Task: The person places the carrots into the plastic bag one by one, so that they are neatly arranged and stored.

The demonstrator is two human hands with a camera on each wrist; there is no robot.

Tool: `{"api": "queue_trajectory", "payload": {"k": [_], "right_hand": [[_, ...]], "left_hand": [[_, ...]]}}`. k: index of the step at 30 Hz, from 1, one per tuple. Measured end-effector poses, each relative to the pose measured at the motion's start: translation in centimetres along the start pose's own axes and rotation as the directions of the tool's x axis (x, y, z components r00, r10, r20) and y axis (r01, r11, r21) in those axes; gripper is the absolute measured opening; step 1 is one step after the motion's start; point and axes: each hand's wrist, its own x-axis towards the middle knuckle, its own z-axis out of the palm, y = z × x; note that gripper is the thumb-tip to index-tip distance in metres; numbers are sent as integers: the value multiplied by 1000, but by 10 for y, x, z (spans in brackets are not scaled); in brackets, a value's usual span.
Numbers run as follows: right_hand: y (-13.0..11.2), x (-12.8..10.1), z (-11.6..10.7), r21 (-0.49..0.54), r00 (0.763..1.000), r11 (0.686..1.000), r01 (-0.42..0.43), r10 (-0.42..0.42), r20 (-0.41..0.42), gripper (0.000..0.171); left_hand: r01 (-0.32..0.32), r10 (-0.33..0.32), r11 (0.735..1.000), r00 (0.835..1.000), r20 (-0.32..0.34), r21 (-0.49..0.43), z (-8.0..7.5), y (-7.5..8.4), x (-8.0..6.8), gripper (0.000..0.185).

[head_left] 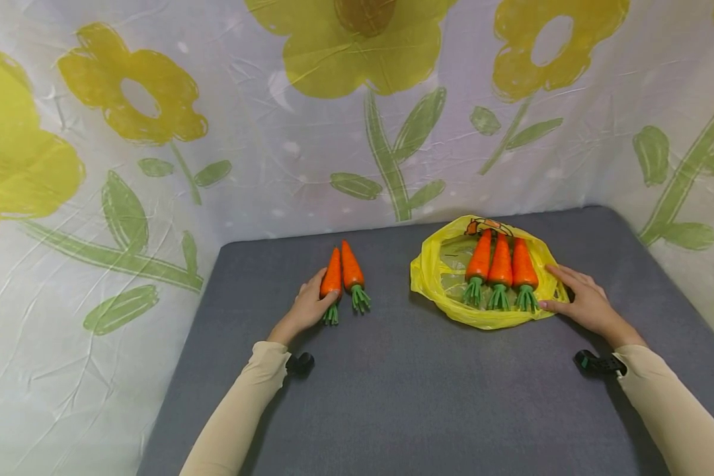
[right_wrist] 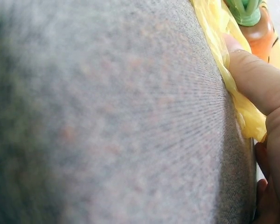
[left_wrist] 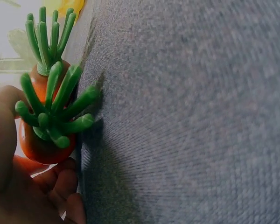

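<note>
Grey fabric tabletop [head_left: 393, 396] with a wrinkly flower-print sheet [head_left: 155, 132] hung behind and round the sides, that's the setup. Two toy carrots lie loose on the left half, side by side, long axes running away from the person, orange tips far and green tops near. The left hand [head_left: 309, 305] has the left loose carrot [head_left: 332, 281]: thumb on one side, fingers curled along the other, down by the leafy end. The left wrist view shows those green tops [left_wrist: 56, 109] right against the palm. The right loose carrot [head_left: 352, 271] sits just beside it, untouched. Well apart to the right there's a yellow plastic bag [head_left: 434, 277] lying flat with three more carrots [head_left: 500, 268] lined up on top of it, same direction, tops toward the person. The right hand [head_left: 583, 301] is flat and relaxed on the bag's right edge, fingers straight, thumb pressing the plastic [right_wrist: 224, 70] down, not gripping anything. So the left hand is clearly the nearer one to the loose pair, and the bag lies off to their right
</note>
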Motion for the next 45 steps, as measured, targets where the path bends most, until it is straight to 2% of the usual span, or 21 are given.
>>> {"api": "queue_trajectory", "payload": {"k": [23, 32, 37, 45], "right_hand": [[0, 2, -1, -12, 1000, 1000, -7, 7, 13, 93], [0, 1, 0, -7, 1000, 1000, -5, 5, 13, 93], [-1, 0, 0, -5, 1000, 1000, -9, 9, 18, 93], [0, 0, 0, -4, 1000, 1000, 1, -1, 3, 92]], "left_hand": [[-24, 22, 999, 999, -46, -38, -4, 6, -5, 68], [-58, 54, 996, 997, -61, -64, -21, 26, -4, 67], [-76, 71, 994, 996, -56, -81, -18, 31, -3, 69], [-118, 112, 988, 992, -62, -95, -14, 50, 0, 70]]}}
